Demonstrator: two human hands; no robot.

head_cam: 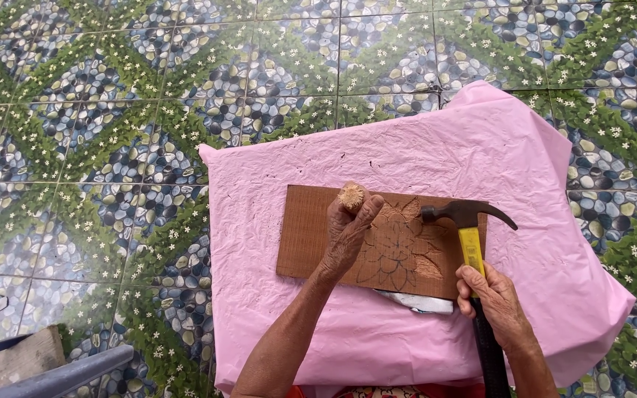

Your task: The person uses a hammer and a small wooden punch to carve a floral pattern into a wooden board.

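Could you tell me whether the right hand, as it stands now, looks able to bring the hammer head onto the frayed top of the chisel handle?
Probably yes. The right hand grips the hammer, whose head sits just beside the chisel held upright by the left hand, with nothing between them.

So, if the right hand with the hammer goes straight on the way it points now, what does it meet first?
Probably the wooden board: the right hand points the hammer forward over its carved right end. The height above the board is unclear. The chisel handle in the left hand stands off to the left.
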